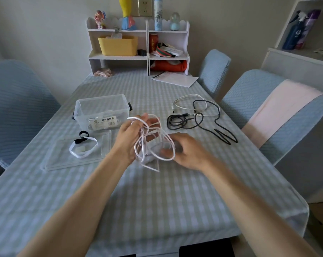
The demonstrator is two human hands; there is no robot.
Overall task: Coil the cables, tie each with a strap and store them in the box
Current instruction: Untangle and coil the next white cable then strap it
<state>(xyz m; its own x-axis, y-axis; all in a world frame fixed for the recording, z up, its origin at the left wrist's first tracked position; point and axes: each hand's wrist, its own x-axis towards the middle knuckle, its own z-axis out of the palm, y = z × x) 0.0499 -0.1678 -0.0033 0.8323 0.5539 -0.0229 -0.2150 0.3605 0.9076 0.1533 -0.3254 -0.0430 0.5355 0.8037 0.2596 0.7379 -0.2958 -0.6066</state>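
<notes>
Head view shows your worktop under a pale blue-and-white checked cloth, blue-covered chairs round it and a white shelf unit against the far wall. The clear box stands open at left-centre, its lid flat in front of it with a coiled white cable and black straps lying on it. To the right, a black cable and another white one lie loose and tangled together. Your left hand is raised, palm turned inward, fingers loosely spread with loops of the white cable draped over them. Your right hand, blurred, holds the loops' lower part with curled fingers.
</notes>
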